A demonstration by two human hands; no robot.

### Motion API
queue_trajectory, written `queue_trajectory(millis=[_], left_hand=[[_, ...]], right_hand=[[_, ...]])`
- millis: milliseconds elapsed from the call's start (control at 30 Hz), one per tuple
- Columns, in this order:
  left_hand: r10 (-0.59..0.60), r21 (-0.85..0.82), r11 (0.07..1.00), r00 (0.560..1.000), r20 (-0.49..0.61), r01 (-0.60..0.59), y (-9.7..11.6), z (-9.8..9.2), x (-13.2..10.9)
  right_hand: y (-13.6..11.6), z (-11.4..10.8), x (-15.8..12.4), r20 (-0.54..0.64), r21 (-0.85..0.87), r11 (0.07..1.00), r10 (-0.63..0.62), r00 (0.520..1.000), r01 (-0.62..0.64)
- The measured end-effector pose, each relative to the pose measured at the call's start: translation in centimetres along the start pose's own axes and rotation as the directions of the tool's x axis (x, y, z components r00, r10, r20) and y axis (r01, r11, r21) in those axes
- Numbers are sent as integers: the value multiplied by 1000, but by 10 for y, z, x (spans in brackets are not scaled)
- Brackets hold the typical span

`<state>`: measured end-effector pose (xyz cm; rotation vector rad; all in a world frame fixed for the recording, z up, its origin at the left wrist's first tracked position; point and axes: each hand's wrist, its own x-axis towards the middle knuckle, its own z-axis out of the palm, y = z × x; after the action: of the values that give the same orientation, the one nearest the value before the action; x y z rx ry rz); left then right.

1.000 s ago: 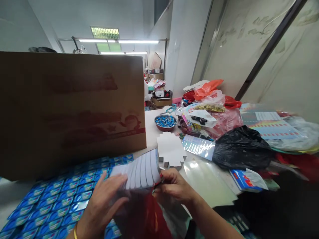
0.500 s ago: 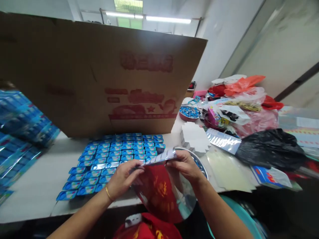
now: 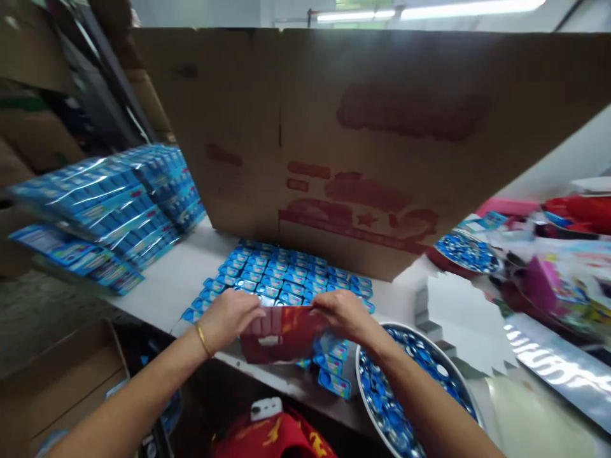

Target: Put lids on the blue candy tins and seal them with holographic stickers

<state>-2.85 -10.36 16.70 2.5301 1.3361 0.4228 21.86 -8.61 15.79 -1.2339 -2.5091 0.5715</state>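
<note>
Both hands hold a glossy clear plastic sheet (image 3: pixel 281 334) in front of me, and it reflects red. My left hand (image 3: pixel 236 318), with a gold bangle on the wrist, pinches its left upper corner. On the right, my right hand (image 3: pixel 346 312) pinches the other upper corner, slightly blurred. Beneath and behind the sheet lie rows of small blue packs (image 3: pixel 291 273) on the white table (image 3: pixel 162 286). The sheet hides part of these rows. A few packs show past its lower right edge.
A large cardboard box (image 3: pixel 305 140) stands behind the rows. Wrapped blue packs (image 3: pixel 119 197) are stacked at left. A round bowl (image 3: pixel 415 381) of blue pieces, white card (image 3: pixel 468 318) and shiny plastic sheets (image 3: pixel 563 369) lie at right. An open carton (image 3: pixel 71 381) sits below left.
The view has swung left. The sheet, hanging near my lap before, is now stretched flatter over the blue packs, with both hands still on it.
</note>
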Motion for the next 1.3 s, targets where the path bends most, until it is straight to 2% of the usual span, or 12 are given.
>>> queue_trajectory(millis=[100, 200, 400, 500, 567, 667, 767, 900, 1000, 1133, 1200, 1300], left_hand=[[-217, -244, 946, 976, 22, 216, -27, 3, -17], [-402, -498, 782, 914, 58, 375, -42, 17, -25], [-619, -765, 467, 782, 74, 443, -61, 29, -28], [-643, -812, 399, 761, 82, 425, -88, 34, -24], [-652, -851, 338, 752, 95, 401, -114, 44, -15], [-670, -901, 152, 713, 209, 407, -158, 66, 4], [-630, -897, -6, 695, 347, 442, -193, 81, 17], [-555, -891, -141, 710, 433, 433, -221, 78, 18], [-550, -884, -226, 695, 463, 410, -234, 71, 15], [-524, -857, -318, 678, 516, 406, -252, 66, 12], [-514, -861, -318, 690, 509, 398, -263, 66, 11], [-535, -879, -273, 698, 476, 390, -280, 69, 10]], right_hand=[[25, 0, 11, 45, 67, 998, -1, 999, -2], [45, 4, 23, 84, 86, 996, 32, 996, -39], [62, 14, 40, 140, 177, 975, 112, 984, -136], [68, 24, 58, 76, 197, 963, 173, 982, -185], [72, 39, 78, 8, 106, 969, 222, 975, -222], [68, 75, 114, -158, -165, 930, 303, 940, -328], [40, 118, 157, -311, -292, 889, 261, 914, -353], [-20, 165, 214, -239, -226, 971, 26, 971, -81], [-47, 189, 244, -187, -201, 980, -40, 982, 1], [-51, 209, 257, -134, -233, 971, -88, 987, 55], [-45, 213, 261, -133, -243, 969, -83, 988, 49], [-33, 214, 269, -157, -220, 973, 28, 987, -63]])
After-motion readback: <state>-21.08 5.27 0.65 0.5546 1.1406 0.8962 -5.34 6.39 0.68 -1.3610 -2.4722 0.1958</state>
